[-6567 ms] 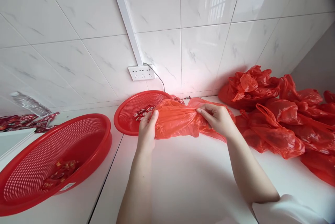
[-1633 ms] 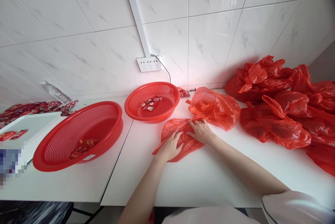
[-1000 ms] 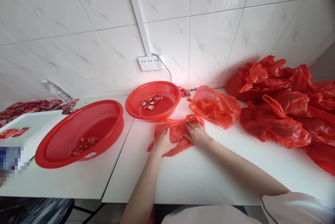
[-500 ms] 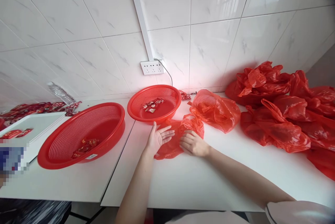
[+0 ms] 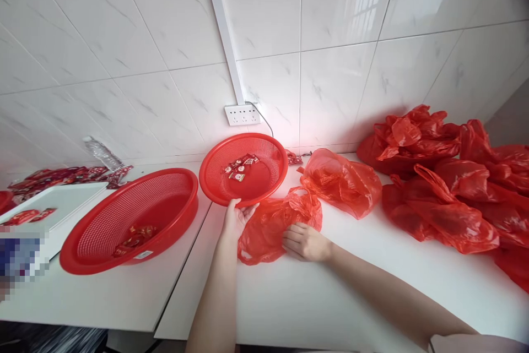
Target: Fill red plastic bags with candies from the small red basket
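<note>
My left hand [image 5: 235, 218] grips the near rim of the small red mesh basket [image 5: 264, 146] and tips it toward me; a few red wrapped sweets [image 5: 241, 164] lie inside. My right hand [image 5: 303, 242] is closed on the edge of a crumpled red plastic bag [image 5: 270, 227] that lies on the white table [image 5: 314, 298] just in front of the basket. The bag's mouth faces the basket.
A larger red mesh basket [image 5: 103, 237] with a few sweets stands to the left. Another red bag [image 5: 341, 179] lies behind, and a heap of red bags [image 5: 450, 177] fills the right. A white tray [image 5: 53, 204], loose sweets and a plastic bottle [image 5: 101, 152] sit far left.
My left hand left the bag, reached forward and took the small basket's rim, tilting it. My right hand gathered the bag and holds its edge.
</note>
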Demonstrator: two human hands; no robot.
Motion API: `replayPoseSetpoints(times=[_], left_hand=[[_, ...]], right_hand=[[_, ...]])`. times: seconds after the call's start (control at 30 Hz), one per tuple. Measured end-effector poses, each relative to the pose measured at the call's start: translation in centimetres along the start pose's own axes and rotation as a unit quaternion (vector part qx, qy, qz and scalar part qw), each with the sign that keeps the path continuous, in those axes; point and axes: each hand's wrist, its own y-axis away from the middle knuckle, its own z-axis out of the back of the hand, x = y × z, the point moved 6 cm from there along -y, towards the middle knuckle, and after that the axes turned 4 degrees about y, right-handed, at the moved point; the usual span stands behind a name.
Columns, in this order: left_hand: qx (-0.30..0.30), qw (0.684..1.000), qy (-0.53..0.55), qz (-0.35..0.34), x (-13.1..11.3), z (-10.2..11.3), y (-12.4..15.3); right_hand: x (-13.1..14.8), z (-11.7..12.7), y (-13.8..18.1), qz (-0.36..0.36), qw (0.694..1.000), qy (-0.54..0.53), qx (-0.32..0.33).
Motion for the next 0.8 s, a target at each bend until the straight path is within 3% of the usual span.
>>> replayPoseSetpoints(times=[0.17, 0.4, 0.5, 0.67, 0.8], left_hand=[[0.0, 1.0, -0.013, -0.024, 0.3, 0.7, -0.2], [0.018, 0.997, -0.029, -0.065, -0.1, 0.5, 0.1], [0.033, 0.996, -0.039, -0.076, -0.5, -0.1, 0.8], [0.094, 0.988, -0.086, -0.09, -0.5, -1.9, 2.3], [0.089, 0.986, -0.104, -0.099, 0.4, -2.5, 2.7]], right_hand=[[-1.0, 0.9, -0.1, -0.074, 0.996, 0.014, -0.051], [-1.2, 1.1, -0.8, -0.069, 0.997, 0.007, -0.045], [-2.2, 2.0, -2.5, -0.1, 0.994, -0.006, -0.038], [-5.1, 3.5, -6.9, -0.236, 0.971, -0.044, -0.007], [-6.2, 3.0, -9.5, -0.275, 0.956, -0.104, 0.029]])
